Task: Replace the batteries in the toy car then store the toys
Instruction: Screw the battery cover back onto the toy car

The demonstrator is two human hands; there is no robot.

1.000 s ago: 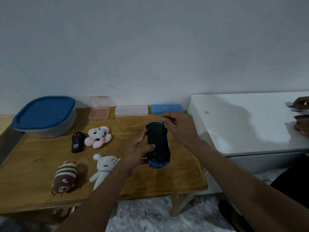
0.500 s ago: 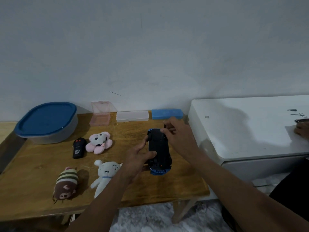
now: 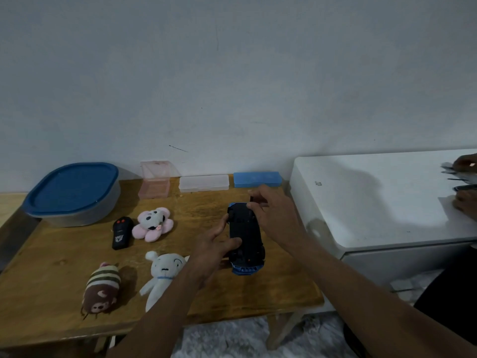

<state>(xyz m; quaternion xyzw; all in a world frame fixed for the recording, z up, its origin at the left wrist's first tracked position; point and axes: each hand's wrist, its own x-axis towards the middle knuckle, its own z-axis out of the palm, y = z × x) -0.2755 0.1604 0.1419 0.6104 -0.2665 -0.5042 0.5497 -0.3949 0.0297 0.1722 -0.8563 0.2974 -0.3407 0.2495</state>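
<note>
Gripping toy car (image 3: 246, 236) near table edge (image 3: 304, 303)

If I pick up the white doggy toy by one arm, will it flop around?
Probably yes. The white plush dog looks soft and stuffed, with thin limp limbs splayed flat on the wooden table, so the body would likely dangle. It seems light for its size, being fabric. It should not roll or break, and the fuzzy surface looks easy to grip.
</note>
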